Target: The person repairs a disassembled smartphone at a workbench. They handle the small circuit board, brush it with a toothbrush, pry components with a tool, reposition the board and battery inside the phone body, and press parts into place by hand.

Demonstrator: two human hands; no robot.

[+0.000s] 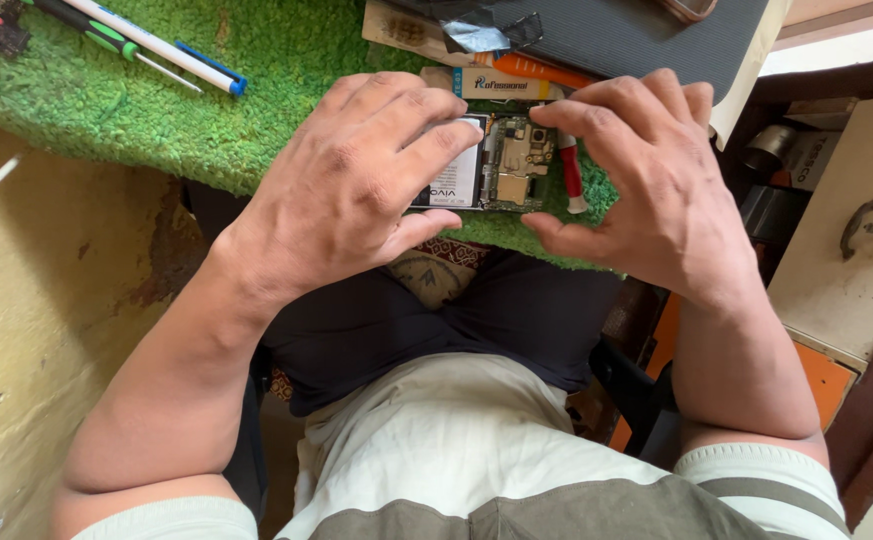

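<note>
An opened phone (pixel 496 165) with its back off lies on a green fuzzy mat (pixel 156 110), showing a battery and a green circuit board. My left hand (pixel 356 180) grips the phone's battery end, fingers over the top and thumb under the near edge. My right hand (pixel 646 175) hovers at the circuit-board end, fingertips curled down onto the board's top corner and thumb spread below. A red-handled tool (pixel 570 178) lies on the mat beneath my right fingers.
A green screwdriver (pixel 106 38) and a white-and-blue pen (pixel 161 48) lie at the mat's far left. An orange tool (pixel 541 70), a small box and a grey ribbed pad (pixel 636 35) sit behind the phone. A cream drawer front with a handle (pixel 856 225) stands at right.
</note>
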